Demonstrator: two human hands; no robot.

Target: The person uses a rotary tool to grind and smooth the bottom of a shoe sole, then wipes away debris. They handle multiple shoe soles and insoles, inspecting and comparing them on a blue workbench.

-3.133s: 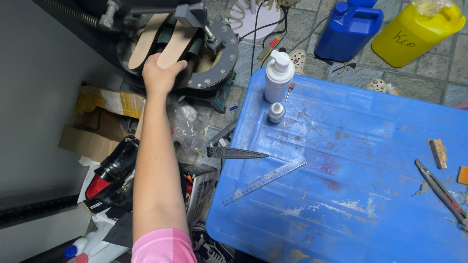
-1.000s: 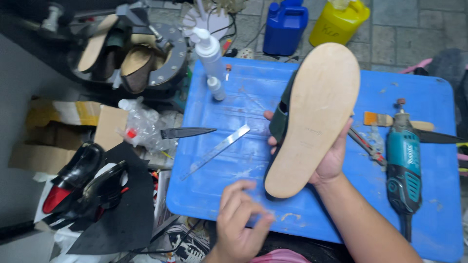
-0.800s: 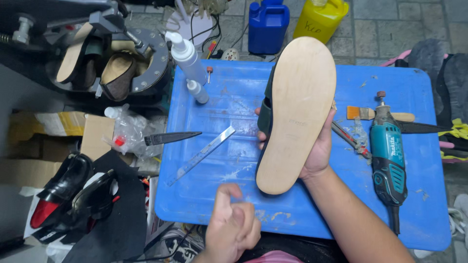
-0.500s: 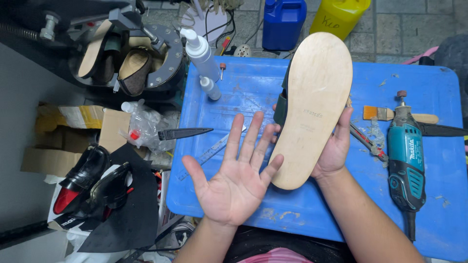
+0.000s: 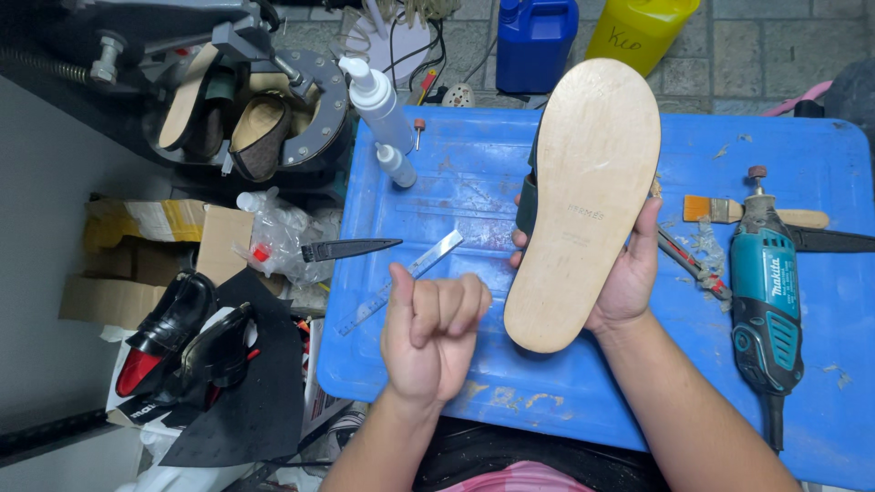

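The left hand (image 5: 433, 342), spread flat with its palm up half a second ago, is now curled into a loose fist with the thumb raised above the blue plastic lid (image 5: 474, 383). Three seconds ago that arm reached out to the round metal shoe stand (image 5: 314, 118).

The tan, flat leather-soled sandal (image 5: 583, 205), absent then, now stands raised in the right hand (image 5: 629, 273).

— Where does the view sit?

— On my head, looking almost straight down. My forearms come in from the near edge, so the lens is close above my own hands: my left hand (image 5: 436, 342) and my right hand (image 5: 627, 278) fill the middle.

— Which way does it face?

— Down and slightly forward. The blue lid (image 5: 820, 383) I work on spreads from the centre to the right edge; the stone floor with the blue jug (image 5: 536, 41) lies far, the cardboard box (image 5: 137, 264) to the left.

— Any second view?

— No, just this one, so nothing overlaps.
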